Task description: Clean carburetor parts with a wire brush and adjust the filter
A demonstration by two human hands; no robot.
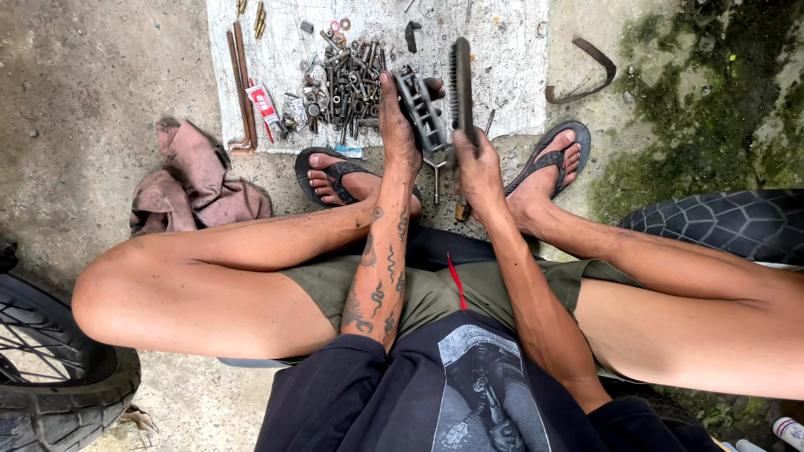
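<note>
Bolts [343, 79] (heaped on the mat [502, 75]) lie beyond left hand [398, 125] gripping metal part [421, 113], right hand [476, 159] clutching brush [461, 84].

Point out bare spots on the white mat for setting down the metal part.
Bare: the woven white mat right of the flat wire brush. Crowded: the grey pile of bolts, beside the rusty bent rods.

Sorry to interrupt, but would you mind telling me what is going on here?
A person sits low on the ground between two tyres. The left hand holds a dark ribbed metal part, and the right hand holds a brush upright beside it. Ahead, a white cloth carries a pile of bolts, copper tubes and a small tube. A brown rag lies on the concrete.
</note>
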